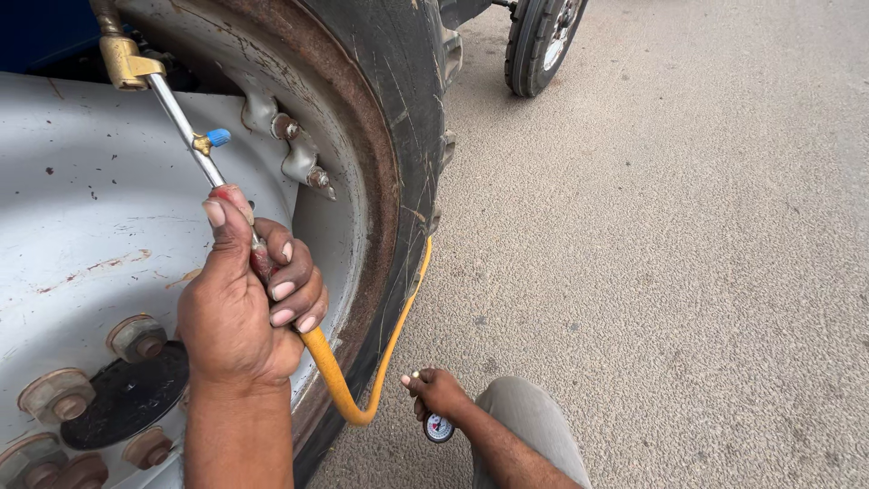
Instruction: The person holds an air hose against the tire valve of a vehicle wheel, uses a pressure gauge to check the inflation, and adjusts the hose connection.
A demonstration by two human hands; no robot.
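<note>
Air chuck seated on the tractor tyre's valve, gauge in your other hand.

Your left hand (240, 308) wraps tight around the metal inflator wand (186, 127), whose brass chuck (122, 62) at 11 o'clock already meets the valve on the grey wheel rim (81, 208). The yellow hose (362, 371) loops down to 5 o'clock, where your right hand (436, 391) pinches the small pressure gauge (439, 427). Whether the tyre is filled yet, the view can't tell.

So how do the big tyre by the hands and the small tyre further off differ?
The big tyre fills the near view with a rusty rim and a grey bolted wheel; the small tyre stands far back, narrow, its rim barely visible. The left hand holds an air tool against the big one; nothing touches the small one. Both are black, on gravelly ground.
</note>
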